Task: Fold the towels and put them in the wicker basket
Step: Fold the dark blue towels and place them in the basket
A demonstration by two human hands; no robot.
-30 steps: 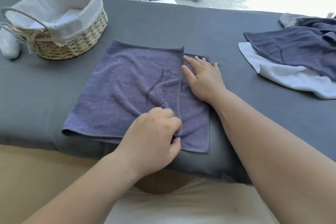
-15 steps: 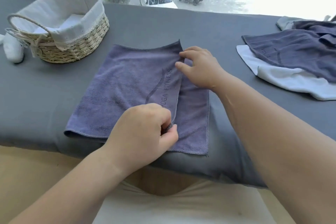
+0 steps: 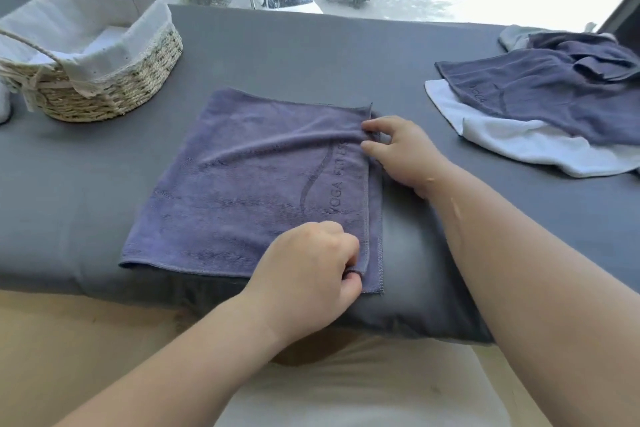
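Note:
A purple-grey towel (image 3: pixel 249 180) marked YOGA FITNESS lies folded in half on the grey padded surface (image 3: pixel 311 52). My left hand (image 3: pixel 311 274) pinches the top layer's near right corner. My right hand (image 3: pixel 398 149) pinches the same layer's right edge near the far corner, where the cloth is creased. The lower layer shows as a narrow strip along the right side. The wicker basket (image 3: pixel 114 94) with a white cloth lining stands at the far left, with white cloth lying inside it.
A heap of unfolded towels lies at the far right: a dark blue towel (image 3: pixel 540 94) on top of a white towel (image 3: pixel 519 146). A white object (image 3: pixel 3 104) sits left of the basket. Behind the surface is a window onto a street.
Both hands have drawn the top layer's right edge to the right, so the lower layer's visible strip has narrowed. My right hand went from lying flat to pinching the edge.

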